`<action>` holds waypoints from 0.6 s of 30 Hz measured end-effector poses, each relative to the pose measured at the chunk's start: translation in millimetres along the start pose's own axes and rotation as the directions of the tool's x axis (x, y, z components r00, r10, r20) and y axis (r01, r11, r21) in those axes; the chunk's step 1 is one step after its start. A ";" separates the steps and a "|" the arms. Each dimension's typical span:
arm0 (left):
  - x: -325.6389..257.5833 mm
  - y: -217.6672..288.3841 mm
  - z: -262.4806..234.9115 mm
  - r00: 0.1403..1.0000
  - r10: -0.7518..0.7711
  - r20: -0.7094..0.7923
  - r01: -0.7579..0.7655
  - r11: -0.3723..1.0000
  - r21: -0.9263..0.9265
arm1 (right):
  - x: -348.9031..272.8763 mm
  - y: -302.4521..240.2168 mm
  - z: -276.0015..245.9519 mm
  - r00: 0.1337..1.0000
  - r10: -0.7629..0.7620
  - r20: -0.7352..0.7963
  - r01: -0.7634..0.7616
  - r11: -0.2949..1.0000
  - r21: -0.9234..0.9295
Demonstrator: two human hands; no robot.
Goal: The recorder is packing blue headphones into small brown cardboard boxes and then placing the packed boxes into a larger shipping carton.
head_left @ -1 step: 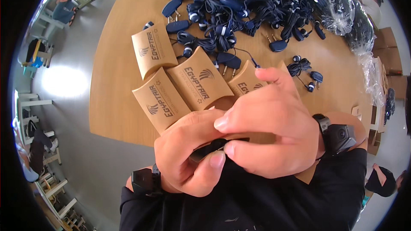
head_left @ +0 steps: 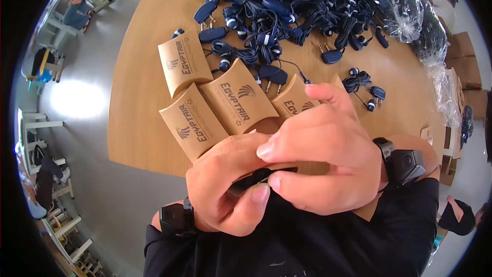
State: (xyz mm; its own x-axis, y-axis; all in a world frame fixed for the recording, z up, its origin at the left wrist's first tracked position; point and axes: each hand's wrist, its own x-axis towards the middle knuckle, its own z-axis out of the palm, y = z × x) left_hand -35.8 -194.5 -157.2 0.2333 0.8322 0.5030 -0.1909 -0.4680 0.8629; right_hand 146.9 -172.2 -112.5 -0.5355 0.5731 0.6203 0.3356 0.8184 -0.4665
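In front of my chest, my left hand (head_left: 225,184) and my right hand (head_left: 328,159) meet around a brown cardboard pillow box (head_left: 367,209), mostly hidden by my fingers. My left thumb and curled fingers grip one side of its open end, where something dark (head_left: 251,180) shows inside. The right thumb and forefinger pinch the edge of that opening. Just beyond my hands lie finished-looking pillow boxes: one in the middle (head_left: 241,97), one at lower left (head_left: 193,122), one at upper left (head_left: 185,63), and another (head_left: 296,99) partly behind my right hand.
A heap of dark blue corded earphones (head_left: 292,5) with two-pin plugs covers the far side of the wooden table (head_left: 136,102). One earphone set (head_left: 359,80) lies apart at right. Clear plastic bags (head_left: 405,15) line the right edge. Cardboard cartons (head_left: 464,66) stand beyond.
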 end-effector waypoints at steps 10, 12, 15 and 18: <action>-6.8 0.1 4.4 0.999 -0.023 -0.035 0.022 0.999 -0.035 | -1.5 -3.8 -4.4 0.998 0.046 0.045 -0.050 0.994 0.102; -2.6 -0.2 4.7 0.999 -0.013 -0.031 0.013 1.000 -0.005 | 2.7 -7.8 -4.4 0.989 0.134 0.058 -0.139 0.986 0.092; 0.2 -2.8 7.2 0.998 0.053 -0.020 -0.053 0.999 0.006 | 10.6 -9.0 -7.8 0.987 0.146 0.066 -0.151 0.986 0.072; 2.1 2.3 11.3 0.995 0.077 -0.058 -0.073 0.995 0.063 | 16.8 -16.8 -10.5 0.982 0.179 0.063 -0.180 0.983 0.020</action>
State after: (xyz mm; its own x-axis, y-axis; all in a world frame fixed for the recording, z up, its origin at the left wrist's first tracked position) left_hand -24.9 -197.2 -153.6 0.1626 0.8096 0.5639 -0.1467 -0.5454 0.8253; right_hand 140.4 -175.9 -87.6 -0.5143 0.7065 0.4861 0.4110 0.7006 -0.5833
